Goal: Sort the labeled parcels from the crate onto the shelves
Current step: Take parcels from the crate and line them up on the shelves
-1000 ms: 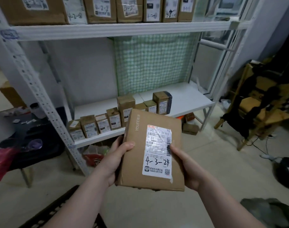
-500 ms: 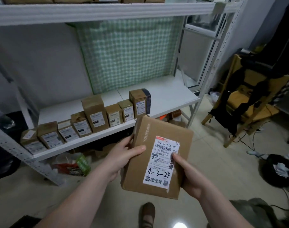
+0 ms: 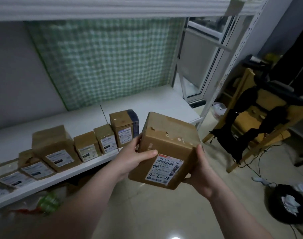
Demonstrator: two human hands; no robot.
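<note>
While the row of boxes [image 3: 88, 149] crowds the shelf [image 3: 147, 102] at left, setting down could topple one; left hand [image 3: 130, 158] and right hand [image 3: 201, 171] clamp the parcel [image 3: 166, 149] in mid-air just before the shelf edge; crate unseen; row labels blurred.

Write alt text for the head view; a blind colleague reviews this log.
Both hands, left hand and right hand, hold a cardboard parcel labeled 4-3-24 before a white shelf with a row of smaller labeled boxes.
</note>
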